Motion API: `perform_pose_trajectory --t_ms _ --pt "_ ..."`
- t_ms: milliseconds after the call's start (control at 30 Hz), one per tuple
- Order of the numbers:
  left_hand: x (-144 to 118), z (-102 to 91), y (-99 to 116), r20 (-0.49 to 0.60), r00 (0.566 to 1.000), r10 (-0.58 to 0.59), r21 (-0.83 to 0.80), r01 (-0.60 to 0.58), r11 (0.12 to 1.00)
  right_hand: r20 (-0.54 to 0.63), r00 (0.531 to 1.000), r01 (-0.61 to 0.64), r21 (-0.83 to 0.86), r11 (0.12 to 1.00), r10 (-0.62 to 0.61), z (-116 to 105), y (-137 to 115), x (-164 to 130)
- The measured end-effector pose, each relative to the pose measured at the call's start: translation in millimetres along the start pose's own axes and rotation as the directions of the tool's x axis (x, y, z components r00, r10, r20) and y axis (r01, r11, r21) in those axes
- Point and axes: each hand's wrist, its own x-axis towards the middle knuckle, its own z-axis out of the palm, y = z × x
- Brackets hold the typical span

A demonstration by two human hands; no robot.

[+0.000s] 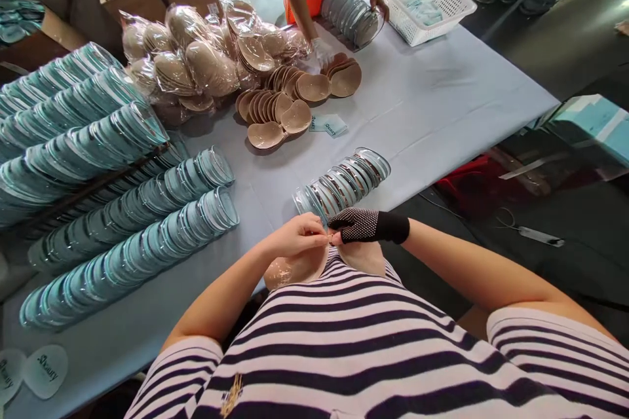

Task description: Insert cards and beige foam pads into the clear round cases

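Close to my striped shirt, a beige stick-on bra [297, 270] hangs from both hands. My left hand [305, 234], bare, pinches it near the middle where the two cups meet. My right hand [358, 226], in a black dotted fingerless glove, closes on the same middle part from the other side. Fingertips of both hands nearly touch there, and the small join between them is partly hidden. Just beyond my hands lies a row of clear plastic cases [344, 180] with beige edges showing inside. Farther off, several beige bra cups [280, 114] overlap in fanned piles.
Long stacks of teal-tinted cases [128, 255] fill the left side. Bagged cups [191, 55] are heaped behind. Printed cards [330, 124] lie mid-table; others [46, 372] sit lower left. Across the table [442, 105], a co-worker's hands [378, 3] handle cases beside a white basket [427, 3].
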Motion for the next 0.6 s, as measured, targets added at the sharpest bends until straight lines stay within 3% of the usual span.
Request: perform_pose_trajectory --t_ms 133,267,333,467,533,600 --pt "5.4 12.0 -13.9 -0.007 0.997 0.071 -0.230 -0.071 0.971 -0.033 0.992 0.123 0.027 0.992 -0.122 0.3 9.5 -0.6" --pt "16.6 28.6 -29.0 -0.060 0.998 0.027 -0.436 -0.051 0.899 -0.011 0.987 0.162 0.034 0.986 -0.161 -5.3 22.0 1.0" --pt "18.6 35.9 -34.3 -0.031 0.999 0.019 -0.496 -0.031 0.868 -0.012 0.983 0.184 -0.004 0.983 -0.184 -1.4 28.9 0.3" --pt "13.2 42.3 -41.3 0.030 1.000 0.009 -0.517 0.007 0.856 -0.024 0.975 0.218 -0.081 0.973 -0.221 6.9 33.9 -6.2" --pt "10.3 40.3 -45.9 0.029 0.999 -0.022 -0.492 0.033 0.870 -0.073 0.970 0.213 -0.189 0.959 -0.230 1.3 29.9 -9.5" --pt "12.2 35.4 -51.9 0.063 0.991 -0.118 -0.435 0.134 0.890 -0.120 0.961 0.191 -0.355 0.915 -0.247 -9.5 22.6 -9.8"
